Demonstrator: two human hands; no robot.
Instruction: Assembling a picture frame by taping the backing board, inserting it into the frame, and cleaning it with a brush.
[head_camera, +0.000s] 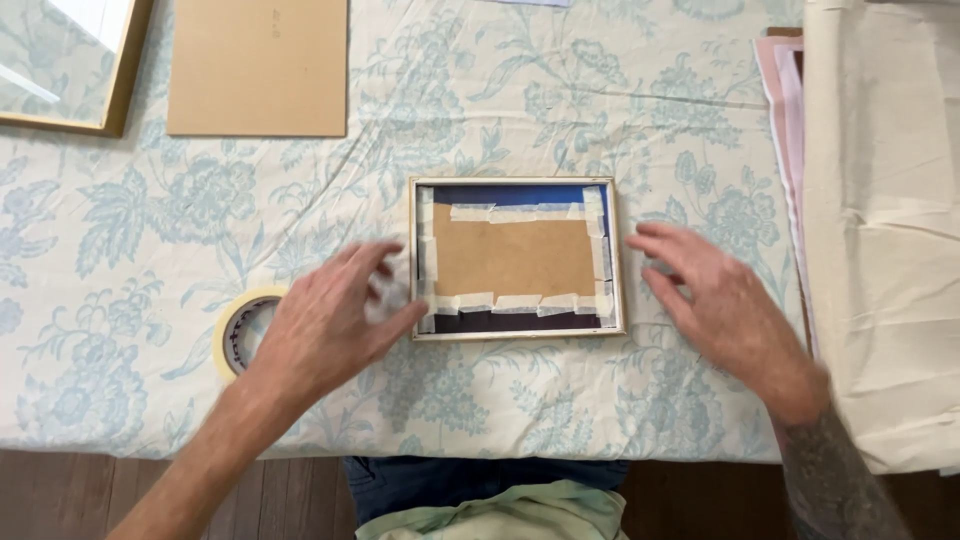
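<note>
- Your left hand (325, 325) hovers loose by the frame's left edge, a blurred scrap of tape possibly at its fingertips, with a tape roll (243, 330) beside it.
- The picture frame (517, 258) lies face down mid-table, long axis left-right; likely light, rigid, fragile. Grip its rails.
- Your right hand (715, 300) is open, grasping nothing, at the frame's right edge.

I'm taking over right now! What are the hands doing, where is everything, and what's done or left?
Left hand: open, holding a crumpled bit of white tape at the left edge of the small gold picture frame.
Right hand: open, empty, at the frame's right edge.
The frame lies face down on the floral tablecloth; the roll of masking tape sits under the left hand.
Done: brown backing board taped on all four sides.
Left: frame not yet turned over.
</note>
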